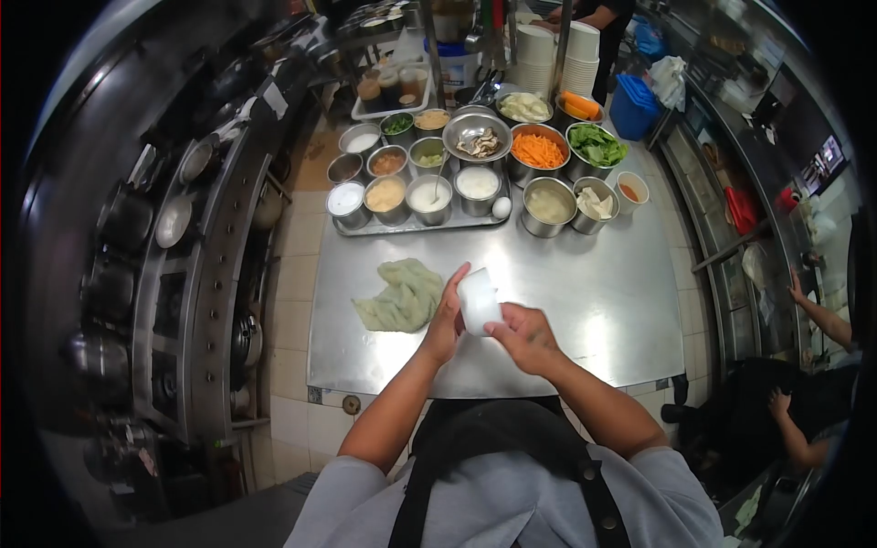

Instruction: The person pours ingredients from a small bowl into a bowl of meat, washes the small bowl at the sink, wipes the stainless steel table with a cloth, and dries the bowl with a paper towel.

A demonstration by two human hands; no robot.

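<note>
Above the steel table, in front of my body, both hands are on a smooth white object (pixel 479 301) with a flat, pale face. Its kind is not clear. My left hand (pixel 447 318) supports its left side, fingers stretched upward along it. On the lower right edge, my right hand (pixel 525 336) grips it between thumb and curled fingers. Just left of my left hand, a crumpled pale green cloth (pixel 399 296) lies on the table.
Behind my hands stands a metal tray (pixel 411 225) with several steel cups and a white egg (pixel 501 207). To its right are bowls of shredded carrot (pixel 539 152) and green leaves (pixel 596 146). A stove (pixel 196 301) lines the left; another person's arm (pixel 822 320) shows at right.
</note>
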